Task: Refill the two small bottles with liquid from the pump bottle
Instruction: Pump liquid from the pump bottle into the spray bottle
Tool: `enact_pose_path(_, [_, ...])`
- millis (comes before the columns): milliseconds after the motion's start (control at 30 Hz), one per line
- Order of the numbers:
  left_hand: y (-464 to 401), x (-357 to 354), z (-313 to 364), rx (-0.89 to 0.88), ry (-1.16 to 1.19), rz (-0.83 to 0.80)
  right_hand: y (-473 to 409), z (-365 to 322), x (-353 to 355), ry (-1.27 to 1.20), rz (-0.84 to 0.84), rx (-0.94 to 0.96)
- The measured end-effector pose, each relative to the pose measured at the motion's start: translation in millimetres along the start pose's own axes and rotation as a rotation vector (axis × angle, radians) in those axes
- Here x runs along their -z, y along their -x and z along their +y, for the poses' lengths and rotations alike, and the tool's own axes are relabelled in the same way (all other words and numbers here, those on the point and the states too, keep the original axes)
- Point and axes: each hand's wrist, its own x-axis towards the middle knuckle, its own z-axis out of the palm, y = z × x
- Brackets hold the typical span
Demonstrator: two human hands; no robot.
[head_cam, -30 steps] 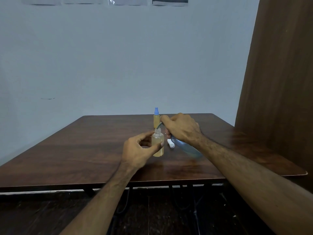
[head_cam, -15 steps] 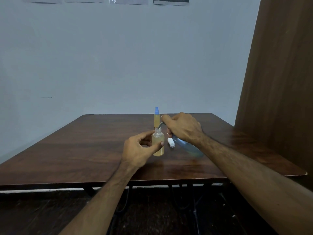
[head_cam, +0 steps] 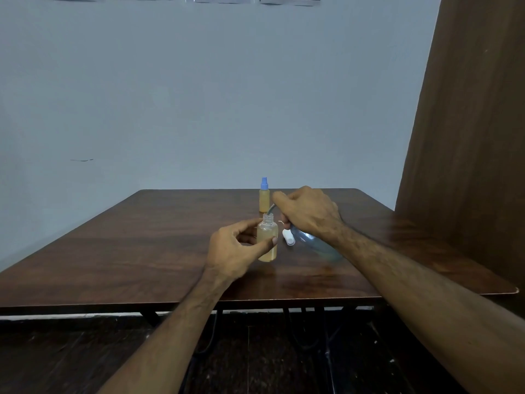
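Note:
An uncapped small clear bottle (head_cam: 267,237) with yellowish liquid stands on the brown table (head_cam: 147,245). My left hand (head_cam: 234,251) pinches it between thumb and fingers. My right hand (head_cam: 308,213) grips the head of a clear bluish pump bottle (head_cam: 315,244), which is tilted toward me; its spout (head_cam: 270,208) points down at the small bottle's mouth. A second small bottle (head_cam: 264,199) with a blue cap and yellowish liquid stands just behind.
A small white cap (head_cam: 288,237) lies on the table between the open bottle and the pump bottle. A brown wooden panel (head_cam: 468,137) stands at the right, close to the table's right edge. A pale wall is behind.
Almost nothing has moved; both hands keep their hold and the spout stays over the small bottle's mouth.

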Motion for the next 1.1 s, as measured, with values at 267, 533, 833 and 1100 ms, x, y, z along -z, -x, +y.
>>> enact_pose_path(267, [-1, 0, -3, 0.023, -0.026, 0.004, 3, 4, -3, 0.042, -0.011, 0.0])
enact_pose_path(533, [-2, 0, -6, 0.069, -0.039, -0.016, 6, -1, -1, -0.007, -0.008, 0.025])
enact_pose_path(833, [-2, -1, -8, 0.106, -0.049, -0.049, 8, 5, -3, -0.032, 0.0, 0.023])
enact_pose_path(1100, [-3, -2, -12, 0.108, -0.063, -0.05, 8, 6, -4, -0.016, 0.002, 0.034])
